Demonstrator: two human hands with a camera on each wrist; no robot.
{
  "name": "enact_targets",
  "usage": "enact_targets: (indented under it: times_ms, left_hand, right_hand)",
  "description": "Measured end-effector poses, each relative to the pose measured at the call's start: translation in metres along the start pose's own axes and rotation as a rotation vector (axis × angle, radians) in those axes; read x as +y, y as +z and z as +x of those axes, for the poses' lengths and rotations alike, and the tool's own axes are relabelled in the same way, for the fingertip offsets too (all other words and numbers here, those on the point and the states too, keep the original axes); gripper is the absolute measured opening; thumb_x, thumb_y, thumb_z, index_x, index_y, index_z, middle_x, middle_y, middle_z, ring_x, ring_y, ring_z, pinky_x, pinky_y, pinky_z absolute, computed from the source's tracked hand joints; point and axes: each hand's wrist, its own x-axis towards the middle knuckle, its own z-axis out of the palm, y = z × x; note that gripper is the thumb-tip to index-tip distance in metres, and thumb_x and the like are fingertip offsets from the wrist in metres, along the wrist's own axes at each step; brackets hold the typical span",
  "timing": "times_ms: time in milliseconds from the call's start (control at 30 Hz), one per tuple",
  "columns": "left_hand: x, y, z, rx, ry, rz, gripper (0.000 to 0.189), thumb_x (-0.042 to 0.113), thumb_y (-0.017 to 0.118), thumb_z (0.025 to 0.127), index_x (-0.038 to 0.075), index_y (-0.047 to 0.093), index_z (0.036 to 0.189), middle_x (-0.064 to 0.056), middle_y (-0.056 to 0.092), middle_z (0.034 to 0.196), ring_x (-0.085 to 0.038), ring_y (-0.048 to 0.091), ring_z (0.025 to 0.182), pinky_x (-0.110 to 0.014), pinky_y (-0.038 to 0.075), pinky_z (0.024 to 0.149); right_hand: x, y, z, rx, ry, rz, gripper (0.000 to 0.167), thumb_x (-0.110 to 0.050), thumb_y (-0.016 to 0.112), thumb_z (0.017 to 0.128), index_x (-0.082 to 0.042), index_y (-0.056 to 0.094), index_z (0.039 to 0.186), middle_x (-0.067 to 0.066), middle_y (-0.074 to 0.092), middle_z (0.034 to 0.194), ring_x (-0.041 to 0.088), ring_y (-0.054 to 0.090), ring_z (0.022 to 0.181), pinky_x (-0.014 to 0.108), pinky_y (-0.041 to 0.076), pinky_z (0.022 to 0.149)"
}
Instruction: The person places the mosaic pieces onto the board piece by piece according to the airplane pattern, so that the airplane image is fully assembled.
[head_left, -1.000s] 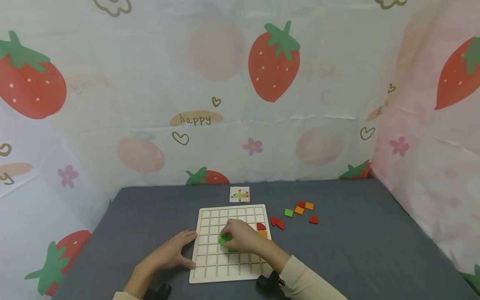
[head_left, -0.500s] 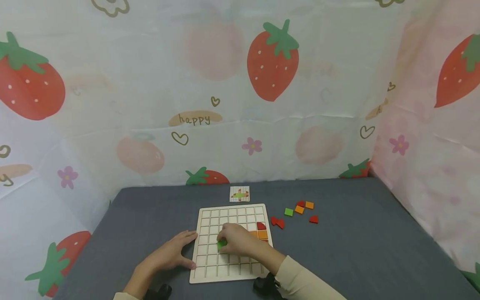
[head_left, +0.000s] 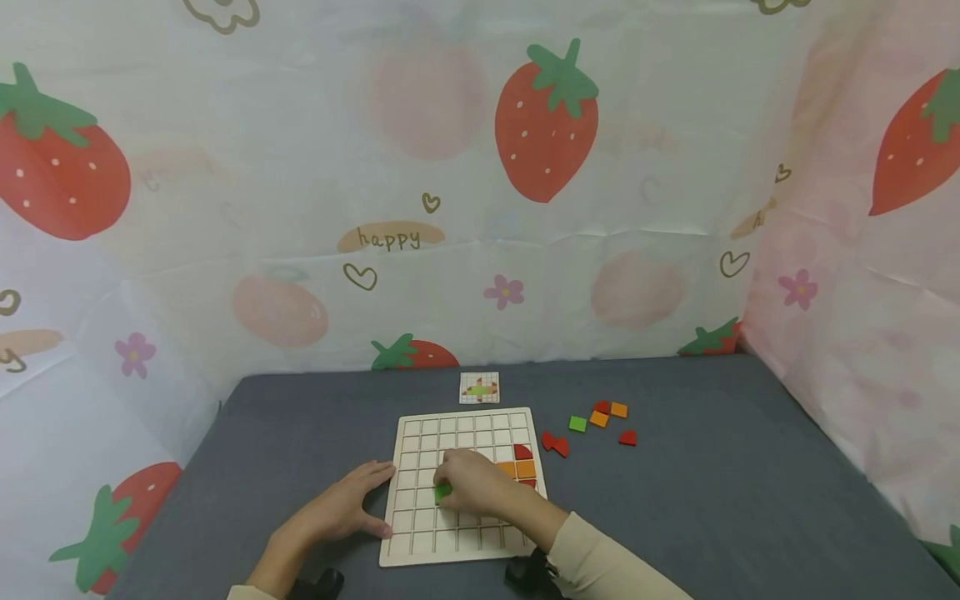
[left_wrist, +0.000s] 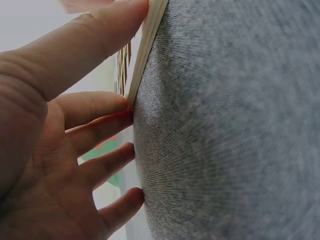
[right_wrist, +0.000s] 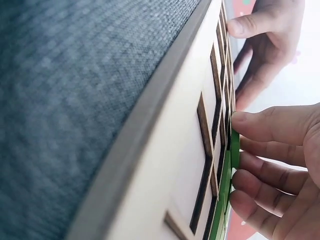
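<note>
A pale wooden grid board (head_left: 420, 546) lies on the table. My left hand (head_left: 341, 502) rests at its left side, thumb and fingers spread and touching the edge. In the left wrist view, the fingertips (left_wrist: 131, 201) meet the grey cloth beside the board. Over the board's middle, my right hand (head_left: 474, 482) pinches a green square tile (head_left: 442, 495). The right wrist view shows this tile (right_wrist: 235, 145) slightly raised above other green tiles (right_wrist: 224, 182). Orange tiles (head_left: 527, 469) and a red quarter-round tile (head_left: 522, 452) sit in the board's right cells. My right hand hides some cells.
A small pattern card (head_left: 479, 388) lies behind the board. To the right are loose tiles: a green square (head_left: 577, 425), orange squares (head_left: 618, 410) and several red pieces (head_left: 627, 438). A printed strawberry curtain (head_left: 547, 275) borders the grey table (head_left: 712, 483).
My right hand has shifted slightly left and toward me with the green tile, uncovering more orange and red tiles at the board's right. The left hand has stayed in place.
</note>
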Motion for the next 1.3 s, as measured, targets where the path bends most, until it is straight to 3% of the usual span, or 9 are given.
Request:
enact_targets:
  times_ms: [933,1300]
  left_hand:
    - [0.002,-0.002,-0.002,0.013,0.009,-0.014,0.096,0.033,0.087,0.066,-0.004,0.043,0.144,-0.024,0.039,0.150,-0.050,0.029,0.141,-0.064,0.029,0.109]
    - [0.000,0.000,0.000,0.014,-0.006,-0.002,0.096,0.034,0.088,0.066,-0.004,0.044,0.143,-0.023,0.040,0.150,-0.048,0.029,0.142,-0.063,0.028,0.110]
  right_hand:
    - [-0.001,0.000,-0.001,0.023,-0.003,-0.004,0.010,-0.017,0.076,0.081,-0.014,0.078,0.090,-0.006,0.062,0.082,0.002,0.046,0.071,0.015,0.040,0.064]
    - [0.008,-0.010,-0.009,0.031,-0.006,0.146,0.022,-0.016,0.076,0.082,-0.009,0.077,0.102,-0.002,0.066,0.092,0.004,0.056,0.079,0.015,0.046,0.069]
